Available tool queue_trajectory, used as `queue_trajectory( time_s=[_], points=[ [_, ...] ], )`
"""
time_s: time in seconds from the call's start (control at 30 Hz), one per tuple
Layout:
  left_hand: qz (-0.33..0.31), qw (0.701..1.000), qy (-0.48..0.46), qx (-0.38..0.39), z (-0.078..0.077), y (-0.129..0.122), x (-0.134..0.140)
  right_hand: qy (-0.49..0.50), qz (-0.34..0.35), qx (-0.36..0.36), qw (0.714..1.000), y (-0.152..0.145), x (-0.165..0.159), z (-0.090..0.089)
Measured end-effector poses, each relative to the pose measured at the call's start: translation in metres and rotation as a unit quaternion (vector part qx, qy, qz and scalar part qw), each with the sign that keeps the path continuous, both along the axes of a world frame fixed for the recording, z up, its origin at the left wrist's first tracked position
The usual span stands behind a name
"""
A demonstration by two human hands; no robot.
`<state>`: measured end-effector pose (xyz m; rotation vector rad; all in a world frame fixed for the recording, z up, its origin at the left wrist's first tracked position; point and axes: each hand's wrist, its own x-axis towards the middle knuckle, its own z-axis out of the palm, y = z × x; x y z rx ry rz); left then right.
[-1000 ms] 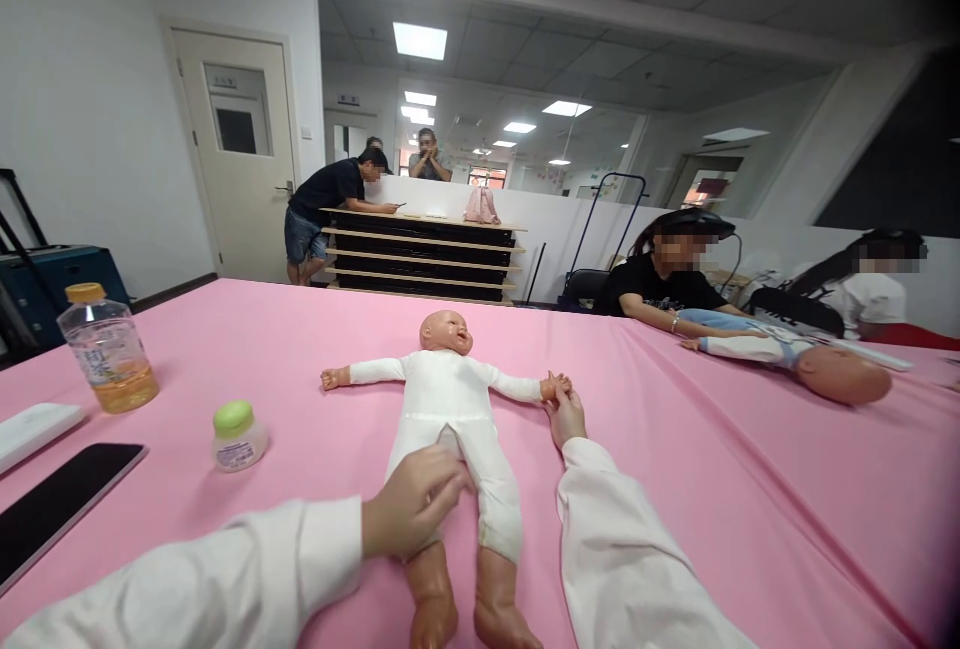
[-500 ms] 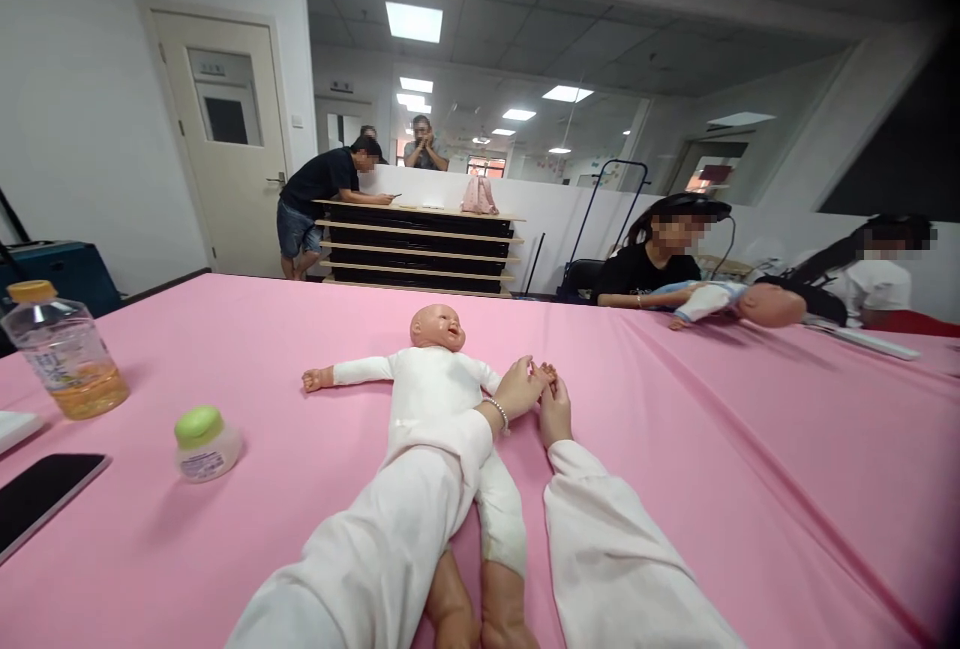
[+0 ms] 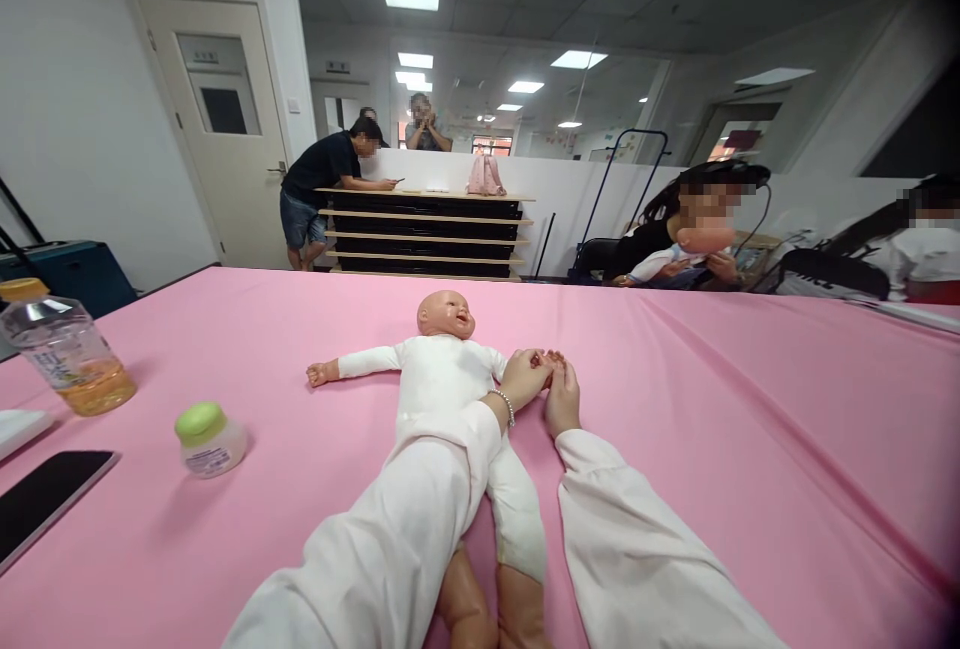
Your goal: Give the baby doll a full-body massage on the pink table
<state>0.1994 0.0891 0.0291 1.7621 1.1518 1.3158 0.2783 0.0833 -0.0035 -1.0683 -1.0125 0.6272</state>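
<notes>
A baby doll (image 3: 439,374) with a white cloth body lies on its back on the pink-covered table (image 3: 247,329), its head at the far end. My left hand (image 3: 526,376) reaches across the doll's body and is closed around the doll's hand on the right side. From the right, my right hand (image 3: 562,397) closes on the same small doll hand (image 3: 555,357), whose fingers poke out between mine. The doll's other arm (image 3: 367,361) stretches out to the left. My left sleeve covers part of its lower body.
On the left stand a green-lidded cream jar (image 3: 210,441) and a drink bottle (image 3: 75,354), near a black phone (image 3: 52,504). Across the table a seated person (image 3: 652,239) holds another doll (image 3: 705,237). Another person leans on stacked boards (image 3: 427,229) behind.
Both my hands stay at the doll's hand, with slight finger shifts. The view has moved a little. The person across has lifted the other doll from the table and holds it upright.
</notes>
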Motion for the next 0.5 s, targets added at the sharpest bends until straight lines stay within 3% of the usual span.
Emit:
queue_trajectory(
  time_s=[0.13,0.33,0.5],
  points=[
    [0.019,0.998,-0.033,-0.051,0.003,-0.002,-0.002,-0.032,0.003,0.015,0.999,-0.006,-0.004,0.002],
    [-0.038,0.986,-0.102,-0.129,-0.001,0.003,-0.001,-0.08,0.011,0.011,0.997,-0.013,-0.004,0.002],
    [-0.042,0.988,-0.092,-0.119,-0.002,0.0,-0.003,-0.04,-0.015,-0.008,0.999,-0.01,-0.005,0.002]
  ],
)
